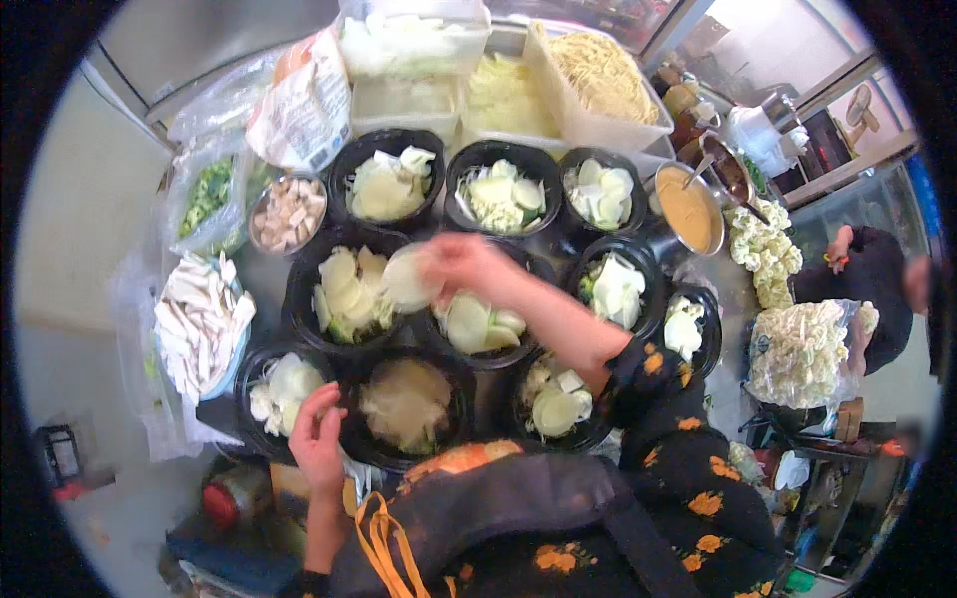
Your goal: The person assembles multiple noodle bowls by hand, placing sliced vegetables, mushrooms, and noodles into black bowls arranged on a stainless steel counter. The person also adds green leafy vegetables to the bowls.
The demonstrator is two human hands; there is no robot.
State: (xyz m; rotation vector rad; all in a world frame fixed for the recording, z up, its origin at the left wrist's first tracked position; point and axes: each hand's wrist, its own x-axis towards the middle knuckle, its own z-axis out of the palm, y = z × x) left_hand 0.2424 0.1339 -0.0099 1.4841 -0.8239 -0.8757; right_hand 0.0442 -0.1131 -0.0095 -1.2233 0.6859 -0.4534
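Right fingers (433, 271) pinching pale slices (405, 279) just left of them, by the rim of the black bowl (301, 299) further left, left fingers (321, 401) loosely open, seemingly empty: I'd centre over one bowl, release low.

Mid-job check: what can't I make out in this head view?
In the head view:
Right hand: blur hides the exact finger placement on the pale slice.
Black bowl beneath it: the hand and forearm hide part of its rim.
Left hand: it overlaps the lower-left bowl, so contact can't be told.
Co-worker: partly cut off by the fisheye's dark right edge.
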